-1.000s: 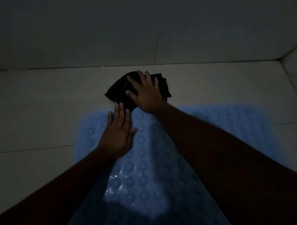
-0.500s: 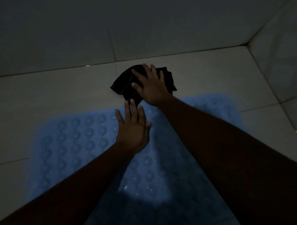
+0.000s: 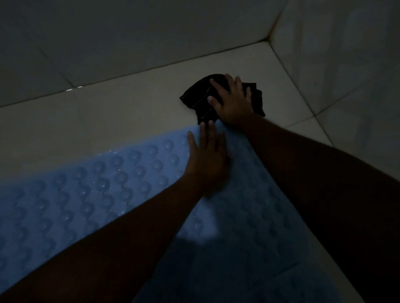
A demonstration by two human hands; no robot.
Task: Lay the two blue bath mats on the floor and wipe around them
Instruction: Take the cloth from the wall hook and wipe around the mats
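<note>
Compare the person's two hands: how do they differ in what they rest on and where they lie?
The left hand lies flat on the blue mat; the right hand presses a dark cloth on the floor tiles. The right hand reaches farther forward, beyond the mat's edge. Both lie palm down with fingers spread.

A dim bathroom: tiled floor [image 3: 115, 113], tiled walls [image 3: 143, 27], blue suction-cup bath mat [image 3: 86, 193]

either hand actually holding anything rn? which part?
No closed grip. Right hand presses flat on the middle of the black cloth; left hand lies flat on the blue mat near its far edge.
</note>
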